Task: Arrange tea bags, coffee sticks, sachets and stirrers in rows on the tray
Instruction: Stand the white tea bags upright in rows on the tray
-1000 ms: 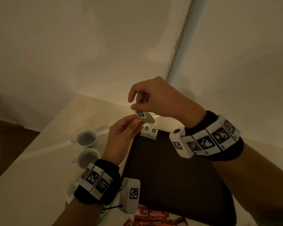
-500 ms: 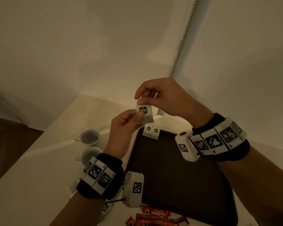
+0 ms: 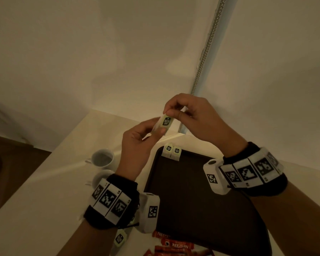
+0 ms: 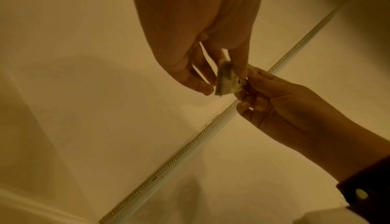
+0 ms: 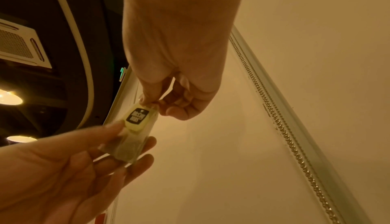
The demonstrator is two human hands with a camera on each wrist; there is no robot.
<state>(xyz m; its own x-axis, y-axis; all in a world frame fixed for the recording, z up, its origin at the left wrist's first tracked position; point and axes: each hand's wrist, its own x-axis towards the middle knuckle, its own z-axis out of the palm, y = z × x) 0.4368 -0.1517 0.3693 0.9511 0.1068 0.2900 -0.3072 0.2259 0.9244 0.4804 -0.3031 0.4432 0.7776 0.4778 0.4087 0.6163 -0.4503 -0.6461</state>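
The coffee sticks (image 3: 174, 245) ran off the head view's bottom edge. The left wrist hid part of the nearer cup (image 3: 102, 177). The held tea bag (image 4: 226, 81) was blurred in the left wrist view.

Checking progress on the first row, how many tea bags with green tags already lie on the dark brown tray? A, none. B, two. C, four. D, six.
B: two tea bags with green tags lie side by side at the far left corner of the dark brown tray, while a third tea bag is held above it between both hands.
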